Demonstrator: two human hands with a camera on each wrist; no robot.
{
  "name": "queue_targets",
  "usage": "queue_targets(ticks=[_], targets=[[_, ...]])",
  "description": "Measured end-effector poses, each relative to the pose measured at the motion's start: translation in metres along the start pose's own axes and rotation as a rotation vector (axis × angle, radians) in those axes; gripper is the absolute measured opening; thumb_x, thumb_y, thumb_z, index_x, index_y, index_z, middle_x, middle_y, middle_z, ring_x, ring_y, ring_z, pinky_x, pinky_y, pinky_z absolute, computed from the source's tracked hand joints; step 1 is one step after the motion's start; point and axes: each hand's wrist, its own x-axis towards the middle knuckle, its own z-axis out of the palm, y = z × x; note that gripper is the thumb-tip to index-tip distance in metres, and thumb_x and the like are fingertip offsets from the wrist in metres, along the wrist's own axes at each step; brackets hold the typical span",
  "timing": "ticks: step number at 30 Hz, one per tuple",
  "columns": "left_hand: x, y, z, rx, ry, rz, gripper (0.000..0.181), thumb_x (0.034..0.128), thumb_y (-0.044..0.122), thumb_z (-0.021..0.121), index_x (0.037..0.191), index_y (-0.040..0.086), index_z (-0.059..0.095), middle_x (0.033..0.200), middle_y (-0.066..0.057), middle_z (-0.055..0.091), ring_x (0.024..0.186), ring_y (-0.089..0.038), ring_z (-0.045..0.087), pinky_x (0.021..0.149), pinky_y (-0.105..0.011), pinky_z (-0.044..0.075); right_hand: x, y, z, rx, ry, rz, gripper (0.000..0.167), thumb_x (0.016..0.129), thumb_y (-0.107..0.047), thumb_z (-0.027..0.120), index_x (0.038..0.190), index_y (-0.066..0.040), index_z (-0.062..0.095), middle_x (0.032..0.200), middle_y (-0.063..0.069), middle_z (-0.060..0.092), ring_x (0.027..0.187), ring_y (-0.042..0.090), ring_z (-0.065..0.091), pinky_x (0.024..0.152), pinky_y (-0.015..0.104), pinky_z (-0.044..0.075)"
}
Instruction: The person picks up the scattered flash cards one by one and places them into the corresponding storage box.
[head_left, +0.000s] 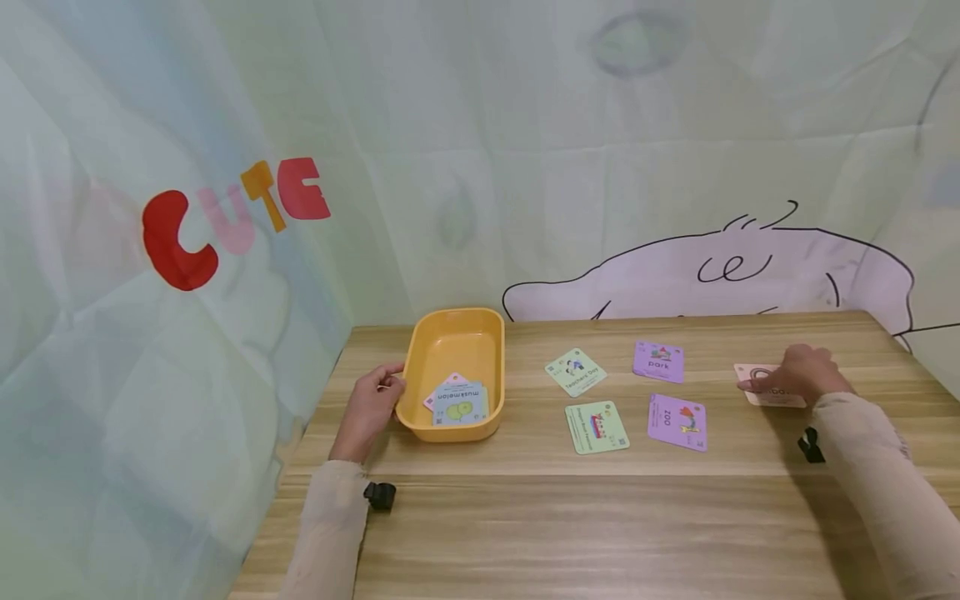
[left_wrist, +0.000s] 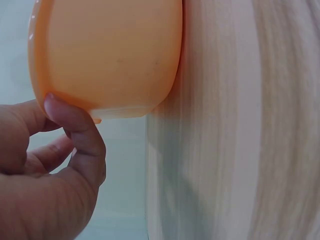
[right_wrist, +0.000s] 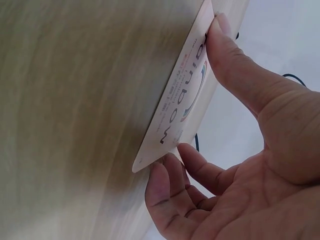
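Note:
My left hand [head_left: 371,410] pinches the left rim of a yellow plastic basin [head_left: 491,429], the thumb curled against its outer wall [left_wrist: 115,55]. Inside the basin lies a blue-grey muskmelon card [head_left: 460,406] on top of a pink card [head_left: 455,379]. At the right of the table, my right hand [head_left: 813,373] holds a pale pink rainbow card [head_left: 759,398] by its edges. The right wrist view shows the thumb at one end of the rainbow card [right_wrist: 175,100] and the fingertips at the other. Whether that card is fully off the table I cannot tell.
Between the hands, several cards lie flat on the wooden table [head_left: 525,517]: a green Teachers' Day card [head_left: 575,372], a green Dragon Boat Festival card [head_left: 597,427], a purple park card [head_left: 658,362] and a purple zoo card [head_left: 677,422]. A printed curtain [head_left: 465,167] hangs behind the table.

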Motion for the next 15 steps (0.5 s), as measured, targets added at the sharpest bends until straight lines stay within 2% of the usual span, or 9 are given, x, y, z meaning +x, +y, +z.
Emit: queue_targets(ticks=[2,4,8,11,15], targets=[[0.000,0.000,0.000,-0.001,-0.002,0.008,0.039,0.1056,0.016,0.051,0.143,0.007,0.055,0.106,-0.011,0.053,0.081,-0.021,0.053,0.064,-0.029,0.052,0.001,0.001,0.001,0.012,0.003,0.024,0.087,0.075,-0.056,0.084,0.101,0.020,0.051,0.094,0.031,0.040,0.090,0.044,0.041,0.074,0.047,0.045],[0.000,0.000,0.000,-0.002,-0.002,0.012,0.039,0.1055,0.015,0.052,0.143,0.006,0.056,0.106,-0.012,0.053,0.080,-0.021,0.053,0.063,-0.028,0.052,0.001,0.001,0.003,0.026,0.006,0.044,0.087,0.074,-0.056,0.085,0.099,0.019,0.049,0.091,0.028,0.039,0.086,0.040,0.043,0.070,0.043,0.045],[-0.001,0.001,0.001,0.005,0.001,0.003,0.039,0.1054,0.015,0.051,0.143,0.008,0.056,0.106,-0.011,0.053,0.081,-0.020,0.053,0.063,-0.027,0.052,0.002,0.003,0.006,0.064,0.015,0.059,0.078,0.072,-0.057,0.086,0.086,0.007,0.045,0.080,0.015,0.038,0.076,0.030,0.045,0.062,0.035,0.041],[-0.001,0.001,0.002,0.012,0.005,-0.009,0.038,0.1055,0.016,0.051,0.143,0.009,0.057,0.106,-0.011,0.053,0.081,-0.020,0.053,0.064,-0.027,0.052,0.003,0.006,0.008,0.061,0.026,0.021,0.073,0.071,-0.058,0.086,0.080,-0.001,0.041,0.075,0.009,0.036,0.071,0.026,0.044,0.060,0.033,0.038],[-0.001,0.002,0.003,0.017,0.007,-0.009,0.038,0.1056,0.016,0.051,0.143,0.009,0.056,0.106,-0.011,0.052,0.081,-0.020,0.053,0.064,-0.027,0.052,0.004,0.013,0.008,0.087,0.030,-0.041,0.067,0.072,-0.055,0.086,0.076,-0.002,0.046,0.072,0.006,0.039,0.068,0.023,0.044,0.059,0.032,0.037]])
